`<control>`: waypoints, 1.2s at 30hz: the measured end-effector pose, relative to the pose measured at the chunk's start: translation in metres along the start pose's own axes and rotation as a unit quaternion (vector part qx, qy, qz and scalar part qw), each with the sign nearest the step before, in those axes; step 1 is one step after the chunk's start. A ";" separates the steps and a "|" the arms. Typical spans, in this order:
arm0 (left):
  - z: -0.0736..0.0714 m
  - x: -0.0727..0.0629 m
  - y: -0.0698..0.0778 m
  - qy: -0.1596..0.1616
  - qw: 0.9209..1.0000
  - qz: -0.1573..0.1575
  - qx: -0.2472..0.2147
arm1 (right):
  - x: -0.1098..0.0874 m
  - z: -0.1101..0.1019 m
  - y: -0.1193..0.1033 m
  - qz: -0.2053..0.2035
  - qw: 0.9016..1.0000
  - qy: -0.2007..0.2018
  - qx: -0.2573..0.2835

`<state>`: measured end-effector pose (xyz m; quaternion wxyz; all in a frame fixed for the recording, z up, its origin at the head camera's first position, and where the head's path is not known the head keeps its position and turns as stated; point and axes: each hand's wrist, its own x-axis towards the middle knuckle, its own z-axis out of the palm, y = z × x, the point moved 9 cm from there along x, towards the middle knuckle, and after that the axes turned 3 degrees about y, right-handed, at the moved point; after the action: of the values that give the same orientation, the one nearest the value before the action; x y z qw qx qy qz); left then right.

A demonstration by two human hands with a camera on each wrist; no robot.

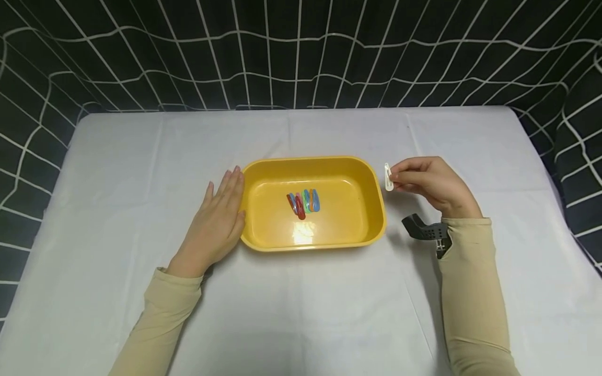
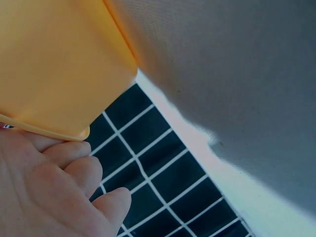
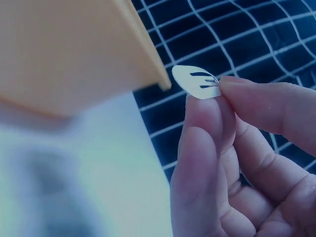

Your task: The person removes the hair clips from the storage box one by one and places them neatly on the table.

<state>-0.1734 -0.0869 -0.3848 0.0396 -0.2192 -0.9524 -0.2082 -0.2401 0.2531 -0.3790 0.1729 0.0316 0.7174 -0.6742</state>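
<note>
A white snap hair clip (image 1: 388, 177) is pinched between the thumb and fingers of my right hand (image 1: 435, 185), just off the right end of the yellow tray (image 1: 350, 243). In the right wrist view, the hair clip (image 3: 195, 81) shows its slots, with the tray wall (image 3: 74, 54) beside it. My left hand (image 1: 213, 222) lies with straight fingers along the tray's left rim; in the left wrist view the fingers (image 2: 84, 173) touch that rim. Several colored hair clips (image 1: 303, 202), red, blue, green, orange and pink, lie in a row on the tray's floor.
A white cloth (image 1: 301, 303) covers the table under the tray. Dark netting with white grid lines (image 1: 301, 57) stands along the back and both sides. A black wrist mount (image 1: 425, 230) sticks out from the right sleeve toward the tray.
</note>
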 end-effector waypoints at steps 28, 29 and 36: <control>0.000 -0.001 0.001 -0.002 1.000 -0.001 -0.008 | 0.015 -0.018 0.045 0.045 0.983 0.044 -0.170; 0.000 -0.001 0.001 -0.001 1.000 0.000 -0.008 | 0.015 -0.018 0.044 0.044 0.982 0.048 -0.179; 0.001 -0.001 0.000 0.002 1.000 0.002 -0.009 | 0.017 -0.020 0.045 0.047 0.971 0.081 -0.219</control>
<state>-0.1723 -0.0868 -0.3855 0.0404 -0.2208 -0.9500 -0.2169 -0.2478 0.2730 -0.4269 0.1483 0.0814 0.8570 -0.4867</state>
